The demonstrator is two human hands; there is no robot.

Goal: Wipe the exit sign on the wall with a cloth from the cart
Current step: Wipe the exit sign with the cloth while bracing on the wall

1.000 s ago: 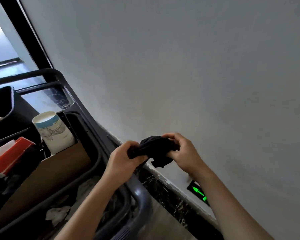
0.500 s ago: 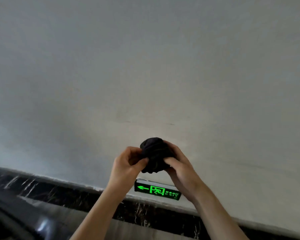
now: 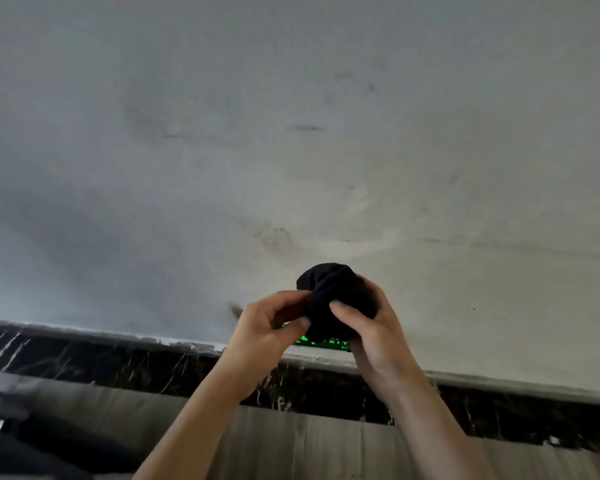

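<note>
Right now both hands clamp the black cloth into a ball, left hand pinching its side, right hand wrapped around it. Directly below and behind that grip, low on the wall, the exit sign runs left-right, nearer the right hand.

Public corridor — lit exit sign

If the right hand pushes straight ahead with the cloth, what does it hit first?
Probably the wall, just above the exit sign. The right hand holds the bunched cloth in front of the sign, so cloth would touch first; depth is unclear.
</note>
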